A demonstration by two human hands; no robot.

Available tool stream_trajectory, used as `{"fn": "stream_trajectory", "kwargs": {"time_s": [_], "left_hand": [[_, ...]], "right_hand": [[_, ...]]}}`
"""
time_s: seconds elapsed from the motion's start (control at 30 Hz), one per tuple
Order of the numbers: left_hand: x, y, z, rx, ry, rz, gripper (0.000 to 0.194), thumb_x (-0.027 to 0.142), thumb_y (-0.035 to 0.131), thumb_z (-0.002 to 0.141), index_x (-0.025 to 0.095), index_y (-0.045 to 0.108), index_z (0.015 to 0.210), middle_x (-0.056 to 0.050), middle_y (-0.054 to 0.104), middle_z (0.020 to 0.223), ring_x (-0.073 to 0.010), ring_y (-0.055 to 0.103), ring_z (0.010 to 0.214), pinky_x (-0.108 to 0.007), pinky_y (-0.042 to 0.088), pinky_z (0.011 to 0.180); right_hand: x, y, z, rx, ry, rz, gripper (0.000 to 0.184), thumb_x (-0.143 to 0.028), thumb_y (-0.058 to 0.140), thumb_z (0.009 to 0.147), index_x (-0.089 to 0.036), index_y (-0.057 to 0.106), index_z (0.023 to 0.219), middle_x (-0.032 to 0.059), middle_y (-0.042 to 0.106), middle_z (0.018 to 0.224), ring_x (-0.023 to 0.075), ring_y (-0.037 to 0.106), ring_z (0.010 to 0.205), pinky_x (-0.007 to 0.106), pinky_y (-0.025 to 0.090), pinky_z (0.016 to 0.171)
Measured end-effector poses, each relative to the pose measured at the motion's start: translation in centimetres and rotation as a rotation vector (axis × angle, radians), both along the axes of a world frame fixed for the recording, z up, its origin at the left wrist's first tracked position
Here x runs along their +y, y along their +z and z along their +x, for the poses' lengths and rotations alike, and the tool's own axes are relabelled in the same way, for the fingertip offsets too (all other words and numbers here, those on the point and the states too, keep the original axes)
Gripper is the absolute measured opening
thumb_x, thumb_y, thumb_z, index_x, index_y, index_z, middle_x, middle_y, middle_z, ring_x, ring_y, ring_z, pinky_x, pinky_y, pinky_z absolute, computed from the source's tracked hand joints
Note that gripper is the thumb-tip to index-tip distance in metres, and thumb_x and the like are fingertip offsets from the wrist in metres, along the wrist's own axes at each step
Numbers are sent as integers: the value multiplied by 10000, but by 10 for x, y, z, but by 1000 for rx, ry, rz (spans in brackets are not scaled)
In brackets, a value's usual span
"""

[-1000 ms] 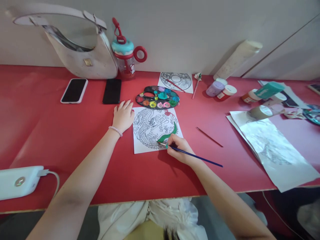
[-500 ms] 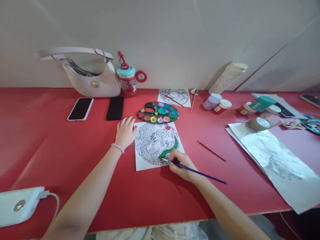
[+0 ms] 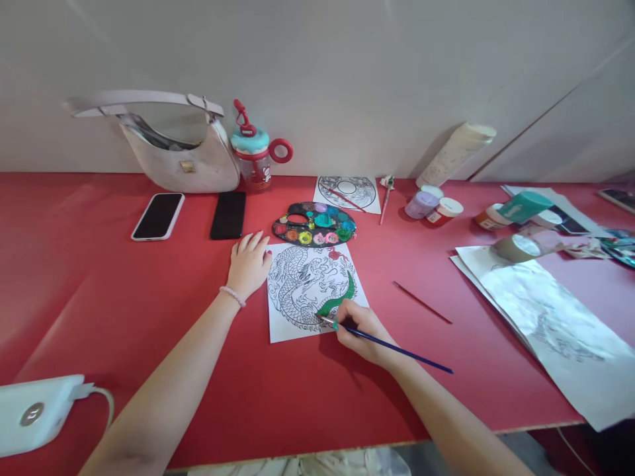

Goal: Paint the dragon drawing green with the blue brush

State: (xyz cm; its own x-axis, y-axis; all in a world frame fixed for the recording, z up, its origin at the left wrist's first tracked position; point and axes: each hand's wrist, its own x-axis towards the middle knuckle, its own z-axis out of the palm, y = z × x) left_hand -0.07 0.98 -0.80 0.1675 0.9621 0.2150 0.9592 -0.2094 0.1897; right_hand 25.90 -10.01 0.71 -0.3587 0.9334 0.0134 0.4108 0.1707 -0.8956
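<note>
A white sheet with a round dragon drawing lies on the red table; a curved band of it is green and a small patch at the top is red. My right hand grips a blue paintbrush near its ferrule, its tip at the lower end of the green band. Flat on the table, my left hand has its fingers stretched out, the fingertips by the sheet's upper left edge. Just above the sheet sits a black paint palette with several colours in its wells.
Two phones, a pale handbag and a red-handled cup stand at the back left. A thin brush, paint jars and stacked papers are on the right. A white power bank lies front left.
The view has shifted very slightly. Both hands stay in nearly the same places, and the brush tip remains at the lower end of the green band.
</note>
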Motion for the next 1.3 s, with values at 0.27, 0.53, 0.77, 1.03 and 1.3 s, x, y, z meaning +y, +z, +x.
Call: {"fn": "stream_trajectory", "kwargs": {"time_s": [0.27,0.53,0.77,1.03,1.3], "left_hand": [[-1,2,2,8,10,-15,434,251,378,953,166,577,1329,-126,509,1472,-322,419,1359,-544,366,1095],[-1,3,1,29,-3,-27,453,252,363,959,139,557,1352,-137,490,1486,-331,404,1368,-550,353,1097],[-1,3,1,24,-12,-33,463,248,364,963,118,548,1367,-140,494,1481,-336,398,1369,-559,353,1098],[0,3,1,62,-6,-38,453,233,382,973,98,547,1373,-141,483,1489,-335,399,1370,-559,356,1097],[0,3,1,63,-6,-39,445,229,394,974,100,552,1369,-140,477,1494,-338,397,1372,-563,359,1094]], "right_hand": [[0,0,0,-8,-14,16,93,-172,492,686,-223,416,670,-39,450,598,95,381,532,206,325,486],[-1,-7,1,-14,-36,38,117,-153,491,658,-227,402,666,-49,433,585,91,364,516,204,320,477],[1,-5,1,-9,-27,11,112,-165,485,660,-231,394,656,-46,419,578,97,363,517,215,321,478],[1,-5,2,-15,-35,45,101,-165,467,649,-231,390,659,-42,431,580,98,372,523,213,322,485],[1,-5,3,-11,-31,50,107,-163,461,640,-233,380,649,-39,423,582,104,365,528,223,312,485]]}}
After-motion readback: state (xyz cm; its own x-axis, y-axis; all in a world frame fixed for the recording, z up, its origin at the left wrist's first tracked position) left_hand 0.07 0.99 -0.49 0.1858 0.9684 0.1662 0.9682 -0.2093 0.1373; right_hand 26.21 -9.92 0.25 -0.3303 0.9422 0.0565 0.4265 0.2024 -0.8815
